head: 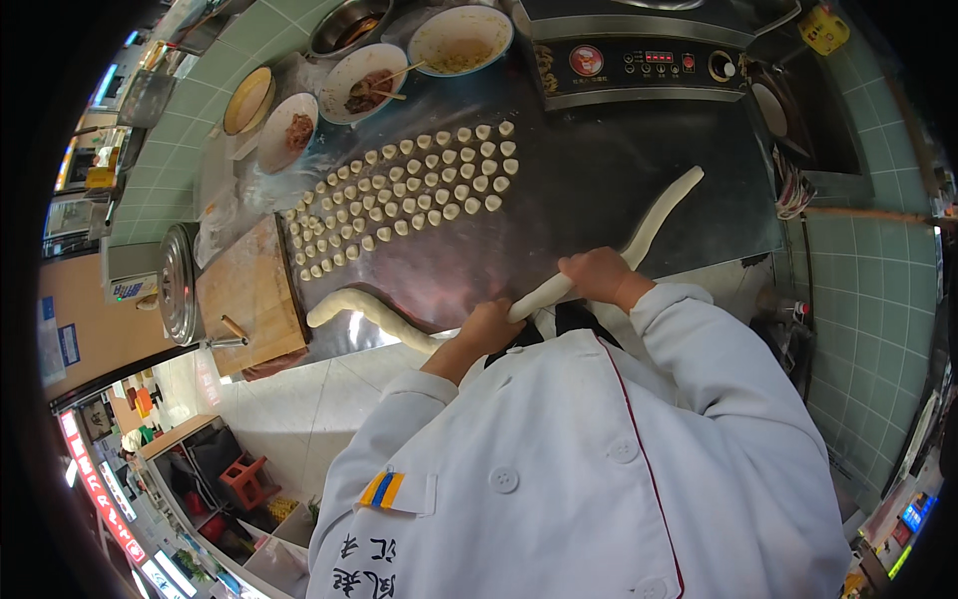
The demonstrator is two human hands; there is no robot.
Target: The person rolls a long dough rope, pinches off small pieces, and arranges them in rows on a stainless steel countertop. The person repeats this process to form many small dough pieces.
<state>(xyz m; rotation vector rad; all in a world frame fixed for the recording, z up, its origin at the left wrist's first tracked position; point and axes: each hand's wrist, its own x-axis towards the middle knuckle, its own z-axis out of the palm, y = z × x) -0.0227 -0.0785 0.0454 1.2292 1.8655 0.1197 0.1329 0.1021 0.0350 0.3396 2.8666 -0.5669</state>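
A long, thick dough rope (657, 219) runs across the front of the steel worktable (584, 202). My left hand (490, 327) grips the rope near the table's front edge, close to my jacket. Farther right, my right hand (596, 278) is closed around the same rope. Between the two hands, the dough slants up to the right. One free end reaches out over the table on the right. The other end curves away to the left, near a wooden board. Small cut dough pieces (401, 226) lie in several rows beyond the rope.
The wooden board (243, 288) at the left bears a small wooden-handled tool (233, 326). Bowls of meat filling (367, 90) and yellowish filling (464, 46) stand at the back. An induction cooker (644, 64) is at the back right. A lidded metal pot (178, 284) stands far left.
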